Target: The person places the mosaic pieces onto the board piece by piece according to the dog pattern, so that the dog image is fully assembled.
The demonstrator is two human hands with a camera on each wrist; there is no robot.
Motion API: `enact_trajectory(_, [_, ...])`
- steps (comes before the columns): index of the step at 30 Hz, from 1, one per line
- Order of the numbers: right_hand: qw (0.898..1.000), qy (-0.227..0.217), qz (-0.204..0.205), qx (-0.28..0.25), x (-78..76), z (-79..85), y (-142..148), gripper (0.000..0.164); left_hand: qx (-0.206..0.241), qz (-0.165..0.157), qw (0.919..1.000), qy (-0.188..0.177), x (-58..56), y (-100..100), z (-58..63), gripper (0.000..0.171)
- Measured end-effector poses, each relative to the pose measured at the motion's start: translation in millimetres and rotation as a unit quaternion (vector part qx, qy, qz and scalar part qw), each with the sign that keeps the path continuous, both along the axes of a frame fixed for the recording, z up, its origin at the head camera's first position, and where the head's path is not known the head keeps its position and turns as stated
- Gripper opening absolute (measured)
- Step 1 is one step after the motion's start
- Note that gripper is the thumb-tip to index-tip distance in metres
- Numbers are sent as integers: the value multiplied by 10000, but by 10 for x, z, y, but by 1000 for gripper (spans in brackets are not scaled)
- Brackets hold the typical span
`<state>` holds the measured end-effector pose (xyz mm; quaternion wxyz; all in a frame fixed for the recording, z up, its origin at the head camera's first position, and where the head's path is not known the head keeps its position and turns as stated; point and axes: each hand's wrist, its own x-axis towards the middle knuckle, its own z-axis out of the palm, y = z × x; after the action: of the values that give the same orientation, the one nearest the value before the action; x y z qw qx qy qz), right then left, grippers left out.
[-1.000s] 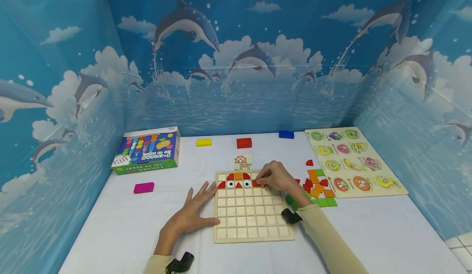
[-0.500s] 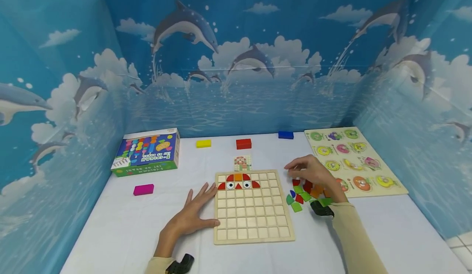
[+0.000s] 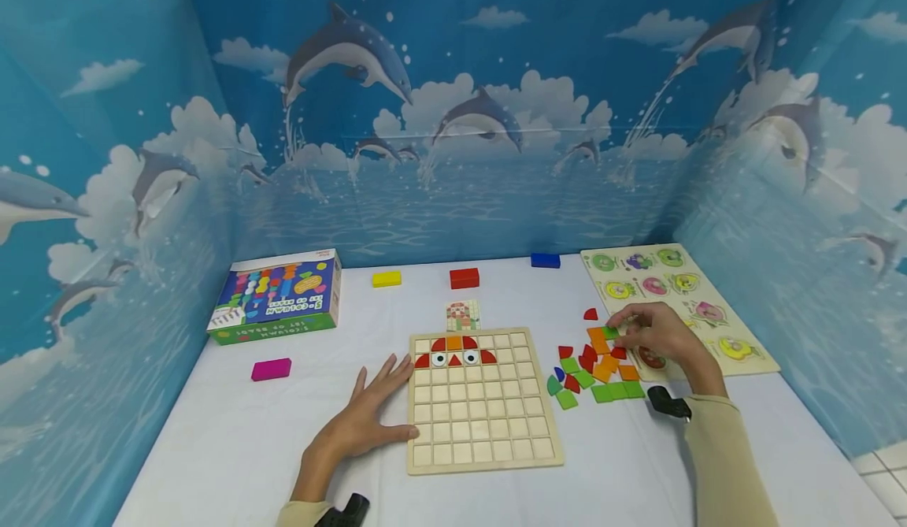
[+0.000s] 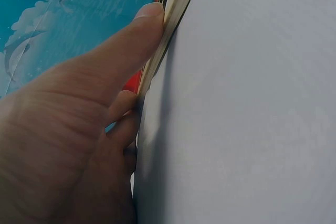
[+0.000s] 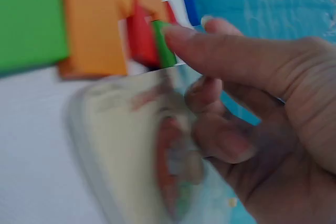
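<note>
Choosing a piece: this appears to be the step in hand. The right hand [image 3: 659, 330] is at the far edge of the loose pieces [image 3: 607, 367], its thumb and fingers bent near a green square [image 3: 611, 332]; whether they pinch it cannot be told. The left hand [image 3: 361, 424] is spread, thumb and fingertips at the near side of the board [image 3: 482, 431], probably to steady it. The next move seems to call for a fine grip on one thin piece, clear of its neighbours, then a carry leftward to a bare cell.

The board lies flat between the hands, just right of the left one. It is pale wood, gridded; beyond the left fingertips, its two far rows bear an orange square [image 3: 453, 343], red curved pieces [image 3: 487, 357], a red triangle [image 3: 454, 360] and two eyes [image 3: 439, 359]. Nearer cells are bare. The loose pieces, left of the right hand, are green, orange, red and blue.
</note>
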<state>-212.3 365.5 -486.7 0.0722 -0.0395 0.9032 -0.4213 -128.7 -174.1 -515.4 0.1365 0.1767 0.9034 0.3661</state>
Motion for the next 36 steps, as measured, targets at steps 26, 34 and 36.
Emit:
enact_trajectory(26, [9948, 194, -697, 713, -31, -49, -173, 33, 49, -141, 9997, 171, -30, -13, -23, 104])
enact_trajectory(34, [9959, 146, -655, 608, -57, -54, -191, 30, 156, -97, 9998, 93, -23, -13, -5, 105])
enact_trajectory(36, [9961, 145, -619, 618, -57, -49, -191, 29, 179, -99, 9998, 73, -21, -15, -5, 105])
